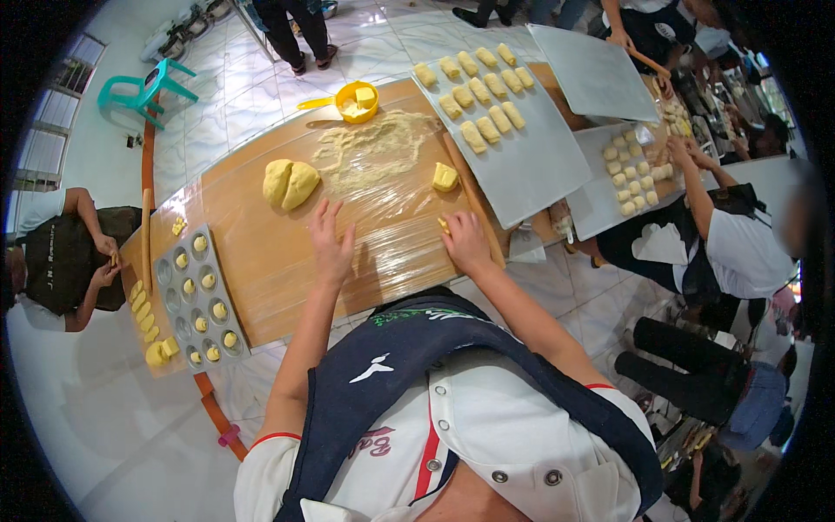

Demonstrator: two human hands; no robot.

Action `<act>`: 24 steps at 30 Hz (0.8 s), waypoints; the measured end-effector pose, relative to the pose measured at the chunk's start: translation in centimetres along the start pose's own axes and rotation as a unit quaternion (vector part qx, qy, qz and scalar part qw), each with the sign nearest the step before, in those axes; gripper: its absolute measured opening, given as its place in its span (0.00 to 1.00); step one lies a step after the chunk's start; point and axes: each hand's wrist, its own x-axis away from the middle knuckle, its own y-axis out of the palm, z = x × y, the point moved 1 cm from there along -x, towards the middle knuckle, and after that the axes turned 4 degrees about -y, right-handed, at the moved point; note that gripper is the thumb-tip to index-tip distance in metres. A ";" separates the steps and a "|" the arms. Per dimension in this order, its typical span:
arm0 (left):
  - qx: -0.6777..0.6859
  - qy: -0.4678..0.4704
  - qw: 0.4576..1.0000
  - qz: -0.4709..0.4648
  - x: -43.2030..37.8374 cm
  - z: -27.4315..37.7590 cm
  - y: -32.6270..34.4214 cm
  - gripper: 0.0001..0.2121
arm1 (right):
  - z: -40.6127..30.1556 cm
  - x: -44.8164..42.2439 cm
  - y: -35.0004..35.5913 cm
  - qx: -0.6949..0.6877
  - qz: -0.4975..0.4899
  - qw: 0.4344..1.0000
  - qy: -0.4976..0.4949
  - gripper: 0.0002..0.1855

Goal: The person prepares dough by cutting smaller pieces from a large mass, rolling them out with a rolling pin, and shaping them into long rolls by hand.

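My left hand [331, 245] hovers over the plastic-wrapped worktable [280, 261], fingers spread, holding nothing. Just beyond it lies a large yellow dough mass [291, 184] with a deep crease down its middle. At the table's right side, my right hand [467, 243] is curled with a small yellow dough piece [444, 225] at its fingertips. A cut lump of dough [445, 177] rests past that hand. Alongside it runs a wooden rolling pin [473, 196], partly against the tray edge. Scattered flour [372, 151] covers the far middle of the plastic.
A yellow dipper [356, 103] with a butter-like block stands at the far edge. Rolled dough pieces sit on a baking sheet [535, 169] at right. A muffin tin [202, 293] with dough is at left. Co-workers [59, 254] stand at left and right [724, 228].
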 end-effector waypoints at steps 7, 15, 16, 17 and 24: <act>0.031 -0.009 0.999 0.000 -0.2 0.0 -0.7 0.22 | -0.9 -2.6 -2.4 -0.052 0.023 0.998 -0.008 0.17; 0.045 -0.022 0.999 -0.006 -0.2 -0.6 -0.8 0.22 | 1.4 -9.1 -1.0 0.003 0.069 0.996 -0.054 0.17; 0.052 -0.029 0.998 -0.004 0.0 -0.7 -1.0 0.22 | 1.8 -9.2 -0.6 0.005 0.043 0.998 -0.051 0.18; 0.059 -0.037 0.998 -0.002 0.1 -0.7 -1.2 0.22 | 2.1 -9.2 -0.3 0.014 0.055 0.997 -0.043 0.18; 0.017 -0.045 0.999 0.021 1.0 -2.5 -2.7 0.22 | 1.9 -8.7 0.0 -0.002 0.017 0.998 -0.066 0.22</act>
